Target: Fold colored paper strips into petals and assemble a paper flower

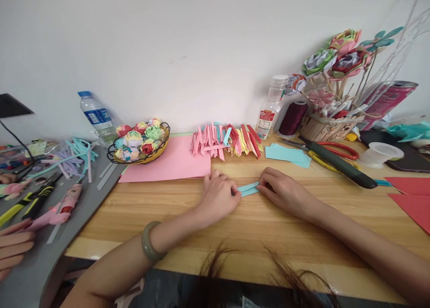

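Holding slim, creased blue paper [248,189] with left hand [220,193] and right hand [285,191]

Your paper strip [247,193] was light blue and your bangle [147,243] grey-green. Your table [161,209] showed yellowish-brown wood grain; you had a pink large sheet [168,164] and a dark purple thread spool [293,119].

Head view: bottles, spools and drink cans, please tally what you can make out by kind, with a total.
Bottles: 2
Spools: 2
Can: 1
Total: 5
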Demonstrator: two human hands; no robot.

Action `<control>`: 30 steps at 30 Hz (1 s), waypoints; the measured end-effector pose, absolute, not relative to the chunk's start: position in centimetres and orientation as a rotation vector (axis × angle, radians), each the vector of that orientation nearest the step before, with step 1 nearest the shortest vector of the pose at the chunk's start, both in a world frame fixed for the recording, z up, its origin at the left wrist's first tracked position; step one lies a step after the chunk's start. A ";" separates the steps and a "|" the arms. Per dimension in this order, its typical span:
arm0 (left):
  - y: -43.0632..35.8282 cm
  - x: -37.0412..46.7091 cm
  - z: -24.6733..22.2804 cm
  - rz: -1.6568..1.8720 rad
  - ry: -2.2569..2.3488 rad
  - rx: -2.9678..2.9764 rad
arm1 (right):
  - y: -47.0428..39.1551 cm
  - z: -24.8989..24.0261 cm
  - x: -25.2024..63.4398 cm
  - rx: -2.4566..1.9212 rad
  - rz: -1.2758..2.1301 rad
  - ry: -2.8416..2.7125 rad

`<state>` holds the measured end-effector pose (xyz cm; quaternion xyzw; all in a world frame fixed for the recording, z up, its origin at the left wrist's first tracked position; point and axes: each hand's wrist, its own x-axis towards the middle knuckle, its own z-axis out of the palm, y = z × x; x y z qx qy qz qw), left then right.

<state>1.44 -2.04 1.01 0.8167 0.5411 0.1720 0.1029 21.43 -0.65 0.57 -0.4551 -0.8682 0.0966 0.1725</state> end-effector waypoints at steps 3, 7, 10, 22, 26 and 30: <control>-2.2 1.3 1.2 0.464 1.611 2.455 | -0.7 0.7 21.4 -1.317 0.244 -2.478; -2.3 1.0 1.4 0.455 1.491 2.651 | -0.7 0.7 21.5 -1.310 0.248 -2.472; -2.2 0.6 0.8 0.431 1.278 2.919 | -0.7 0.7 21.5 -1.325 0.248 -2.474; -3.9 -0.1 0.8 0.292 0.871 3.491 | -0.5 0.4 21.7 -1.314 0.074 -2.550; -4.0 -0.2 0.5 0.275 0.801 3.524 | -0.4 0.5 21.8 -1.295 0.104 -2.564; -4.1 -0.1 0.2 0.340 0.784 3.524 | -0.3 0.7 21.8 -1.293 0.112 -2.598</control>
